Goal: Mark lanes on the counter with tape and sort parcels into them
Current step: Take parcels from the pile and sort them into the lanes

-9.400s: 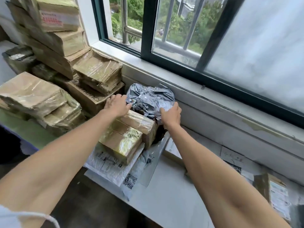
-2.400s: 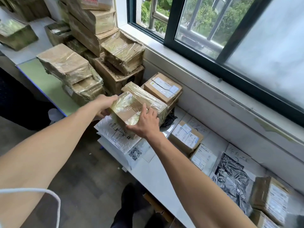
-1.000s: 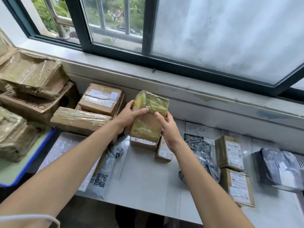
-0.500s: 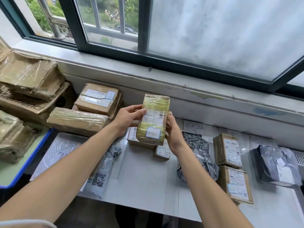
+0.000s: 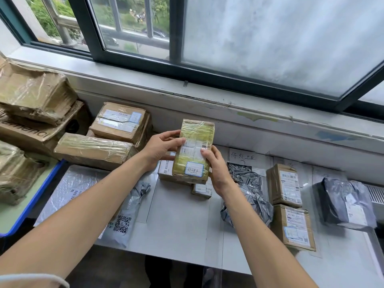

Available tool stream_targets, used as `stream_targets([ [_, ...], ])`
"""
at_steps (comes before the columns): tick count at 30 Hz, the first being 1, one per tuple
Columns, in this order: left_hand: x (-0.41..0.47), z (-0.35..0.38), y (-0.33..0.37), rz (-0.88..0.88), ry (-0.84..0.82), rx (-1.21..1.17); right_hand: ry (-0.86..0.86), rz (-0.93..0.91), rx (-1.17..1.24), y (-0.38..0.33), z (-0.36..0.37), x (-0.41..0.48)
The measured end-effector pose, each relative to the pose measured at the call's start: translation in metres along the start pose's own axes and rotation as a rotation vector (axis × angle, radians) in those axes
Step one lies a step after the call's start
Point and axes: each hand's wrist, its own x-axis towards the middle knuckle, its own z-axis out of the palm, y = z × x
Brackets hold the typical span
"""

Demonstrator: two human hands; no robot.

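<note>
Both hands are gripping a tape-wrapped parcel [image 5: 194, 151] by its sides, label up: the left hand [image 5: 161, 149] curling fingers round its left edge, the right hand [image 5: 216, 171] clasping its right edge. It is hovering above two small boxes [image 5: 166, 170] lying on the white counter [image 5: 178, 221], with a grey mailer bag [image 5: 251, 190] just beside.

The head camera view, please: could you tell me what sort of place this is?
Probably a parcel sorting room. Taped cardboard boxes are stacked at the left, labelled boxes and grey mailing bags lie in marked lanes on the counter, and the left hand and right hand hold a labelled parcel.
</note>
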Motion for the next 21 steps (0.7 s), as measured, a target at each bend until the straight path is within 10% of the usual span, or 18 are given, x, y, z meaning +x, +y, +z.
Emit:
stream_targets([
  [21,0.011,0.031,-0.023,-0.07,0.002,0.038,0.067,0.002,0.083,0.012,-0.03,-0.015],
])
